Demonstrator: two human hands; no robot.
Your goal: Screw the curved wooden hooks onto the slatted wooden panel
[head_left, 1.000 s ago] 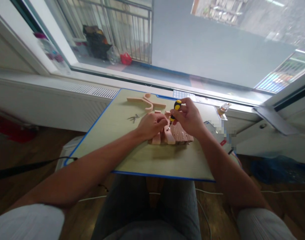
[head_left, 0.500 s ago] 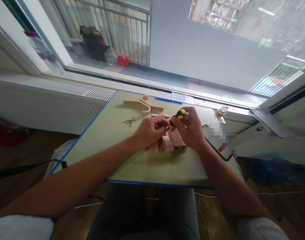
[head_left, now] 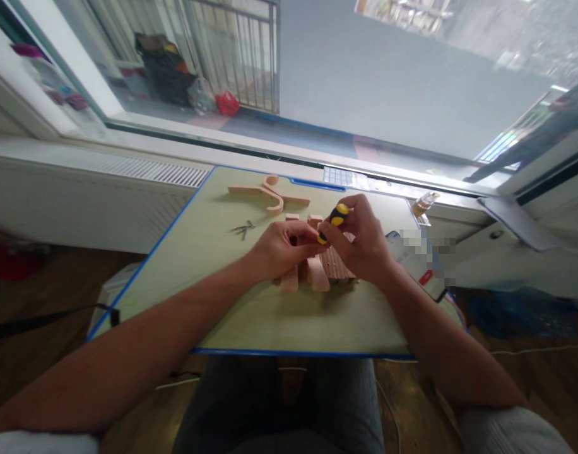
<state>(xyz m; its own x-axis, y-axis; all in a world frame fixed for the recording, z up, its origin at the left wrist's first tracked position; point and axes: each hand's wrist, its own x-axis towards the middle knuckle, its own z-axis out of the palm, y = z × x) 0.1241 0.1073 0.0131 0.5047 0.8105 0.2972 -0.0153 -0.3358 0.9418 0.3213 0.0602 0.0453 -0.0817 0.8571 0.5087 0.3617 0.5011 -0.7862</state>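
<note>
My right hand (head_left: 362, 243) is closed around a short screwdriver (head_left: 334, 219) with a yellow and black handle, held tilted over a pale wooden assembly (head_left: 317, 268) on the green table (head_left: 213, 252). My left hand (head_left: 282, 247) is curled, its fingertips pinched at the screwdriver's tip; what they pinch is too small to make out. The wooden assembly has upright slats and a ribbed panel, partly hidden behind both hands.
A flat curved wooden piece (head_left: 270, 192) lies at the table's far side, with a few loose metal screws (head_left: 242, 228) near it. A phone (head_left: 412, 255) lies at the right edge, a small bottle (head_left: 424, 203) on the sill. A window fills the back.
The screwdriver went from near upright on the wooden assembly to tilted, raised between both hands. My left fingertips came up to its tip. The camera shifted slightly left.
</note>
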